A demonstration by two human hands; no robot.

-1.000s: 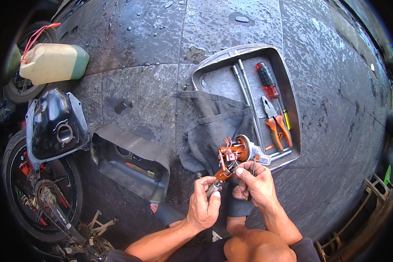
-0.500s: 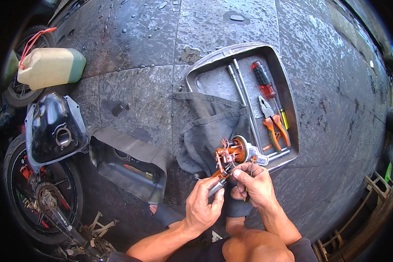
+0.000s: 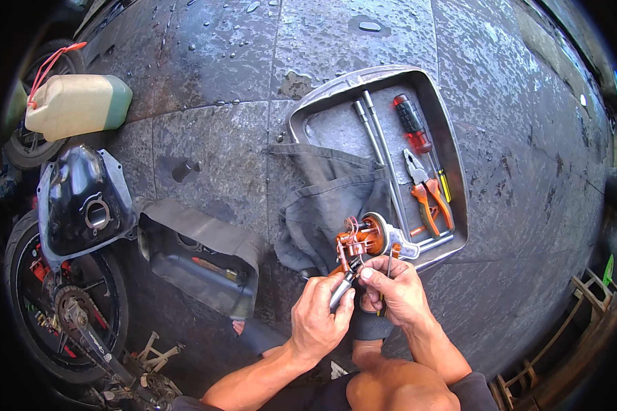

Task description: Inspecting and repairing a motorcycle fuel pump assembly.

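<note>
Near one tray point(image 3: 447, 147), two hands point(image 3: 320, 320) point(image 3: 403, 291), one pump point(image 3: 373, 236)

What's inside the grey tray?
The grey tray holds long silver rods, a screwdriver, orange-handled pliers and something yellow. A dark cloth and an orange part cover its near left corner, hiding anything underneath.

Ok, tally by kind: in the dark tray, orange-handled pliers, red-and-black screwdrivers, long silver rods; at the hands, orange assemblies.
Orange-handled pliers: 1
Red-and-black screwdriver: 1
Long silver rods: 2
Orange assembly with pale disc: 1
Total: 5
</note>
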